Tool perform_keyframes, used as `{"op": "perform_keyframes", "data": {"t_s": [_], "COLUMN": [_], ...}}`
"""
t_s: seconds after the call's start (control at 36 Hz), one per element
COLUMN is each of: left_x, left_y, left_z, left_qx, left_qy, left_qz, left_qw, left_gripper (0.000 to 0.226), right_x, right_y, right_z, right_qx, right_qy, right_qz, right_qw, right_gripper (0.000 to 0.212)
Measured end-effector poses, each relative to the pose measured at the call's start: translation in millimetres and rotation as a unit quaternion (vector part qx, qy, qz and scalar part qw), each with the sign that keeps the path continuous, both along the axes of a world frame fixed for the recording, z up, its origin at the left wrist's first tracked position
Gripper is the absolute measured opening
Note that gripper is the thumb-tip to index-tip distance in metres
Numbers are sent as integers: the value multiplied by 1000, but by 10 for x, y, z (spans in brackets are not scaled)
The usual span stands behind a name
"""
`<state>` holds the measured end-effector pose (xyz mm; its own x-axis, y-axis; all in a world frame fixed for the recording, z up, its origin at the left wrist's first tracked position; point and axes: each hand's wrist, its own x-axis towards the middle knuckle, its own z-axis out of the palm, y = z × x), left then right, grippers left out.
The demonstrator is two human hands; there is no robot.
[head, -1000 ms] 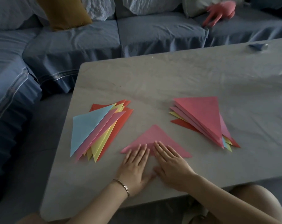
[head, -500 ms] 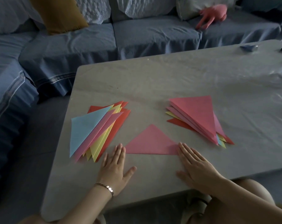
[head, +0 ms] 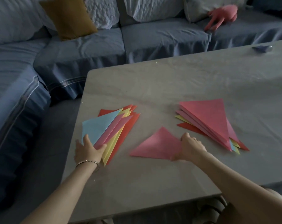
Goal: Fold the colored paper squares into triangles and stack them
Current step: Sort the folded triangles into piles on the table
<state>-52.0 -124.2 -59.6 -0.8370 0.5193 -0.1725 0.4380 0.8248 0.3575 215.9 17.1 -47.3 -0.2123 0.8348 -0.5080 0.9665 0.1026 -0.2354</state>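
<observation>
Single piece: a pink triangle [head: 158,146] lies flat on the grey table [head: 153,183], near the front edge, between the 2 stacks and touching neither.
Right hand [head: 191,147]: curled over the pink triangle's right corner and grasping it, thumb at the near edge; the hand is blurred, so the finer finger placement is unclear.
Left hand [head: 88,151]: grasping the near corner of the left stack [head: 114,126], thumb on a pink sheet, fingers at the edge of the blue triangle [head: 99,125].
Left stack: fanned triangles, blue on top, then pink, yellow and red-orange, long points towards the front edge.
Right stack [head: 208,120]: well apart from the left one, to the right of the single piece; a coral-pink triangle on top, with yellow, red and blue edges showing beneath.
Wrist: a thin bracelet [head: 88,162] on the left arm.
Far right of the table: a small blue object [head: 262,48], too small to identify.
Behind the table: a blue corner sofa [head: 153,39] with a mustard cushion [head: 69,18] and a pink plush toy [head: 222,15] on it.
</observation>
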Motion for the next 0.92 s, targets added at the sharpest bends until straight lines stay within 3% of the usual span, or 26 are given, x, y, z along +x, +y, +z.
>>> {"op": "perform_keyframes", "data": {"t_s": [0.11, 0.19, 0.31, 0.36, 0.42, 0.5, 0.58, 0.67, 0.75, 0.83, 0.92], "left_x": [-94, -105, -69, -43, -33, -21, 52, 217, 440, 618, 668], "left_y": [2, 1, -10, -12, -20, -27, -17, 32, 114, 201, 244], "left_z": [-74, -93, -106, -104, -104, -100, -87, -58, 8, -28, -171], "left_qx": [-9, 1, 38, 59, 74, 102, 143, 204, 226, 203, 119], "left_qy": [20, 40, 71, 85, 108, 156, 194, 228, 265, 269, 252], "left_qz": [-5, -16, -2, -7, -15, -30, -67, -158, -300, -422, -488], "left_qw": [1000, 999, 997, 995, 991, 982, 968, 939, 888, 841, 827], "left_gripper": [66, 55, 38, 33, 33, 27, 24, 30, 35, 31, 39], "right_x": [70, 172, 351, 443, 547, 698, 780, 749, 578, 369, 240], "right_y": [-26, -24, 138, 277, 424, 608, 702, 674, 542, 273, 14], "right_z": [-48, -132, -92, -22, 39, 84, 1, -86, -66, -7, -48], "right_qx": [-7, 38, 129, 171, 201, 225, 219, 256, 297, 384, 387], "right_qy": [52, 180, 357, 400, 388, 312, 153, 56, 150, 286, 332], "right_qz": [19, 3, -111, -183, -219, -233, -186, -106, -53, 14, 99], "right_qw": [998, 983, 919, 882, 872, 893, 945, 959, 941, 878, 855], "right_gripper": [51, 17, 12, 33, 50, 61, 56, 49, 46, 46, 44]}}
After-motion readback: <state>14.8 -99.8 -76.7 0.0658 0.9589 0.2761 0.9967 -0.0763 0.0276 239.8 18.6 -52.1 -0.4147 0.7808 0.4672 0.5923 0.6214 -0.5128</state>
